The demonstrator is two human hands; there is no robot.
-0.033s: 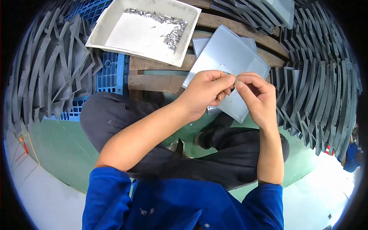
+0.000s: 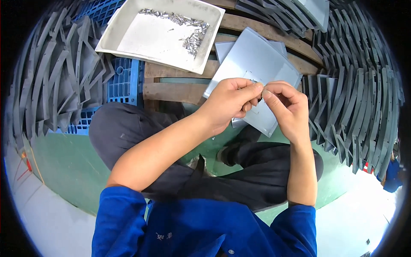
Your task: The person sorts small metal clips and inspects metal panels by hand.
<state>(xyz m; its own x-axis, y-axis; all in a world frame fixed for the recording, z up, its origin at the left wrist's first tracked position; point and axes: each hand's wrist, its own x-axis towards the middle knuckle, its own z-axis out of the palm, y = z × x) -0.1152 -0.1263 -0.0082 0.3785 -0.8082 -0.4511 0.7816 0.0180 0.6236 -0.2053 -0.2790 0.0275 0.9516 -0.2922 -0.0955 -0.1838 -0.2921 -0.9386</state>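
My left hand (image 2: 231,102) and my right hand (image 2: 289,107) meet fingertip to fingertip above a grey sheet-metal panel (image 2: 239,55). Both are closed in a pinch. A tiny dark bit shows between them, too small and too covered by the fingers to name. The panel lies tilted on top of another grey piece, and its middle is partly hidden by my hands. Beyond my left hand, a white plastic tray (image 2: 145,62) holds many small shiny metal cylinders (image 2: 195,40), gathered along its far and right sides.
Bent grey metal panels stand packed in rows at the left (image 2: 51,73) and right (image 2: 355,107). A wooden pallet (image 2: 171,92) and a blue plastic pallet (image 2: 122,83) lie under the tray. My crossed legs (image 2: 239,180) rest on the green floor (image 2: 64,167). Another person's blue sleeve (image 2: 391,177) shows far right.
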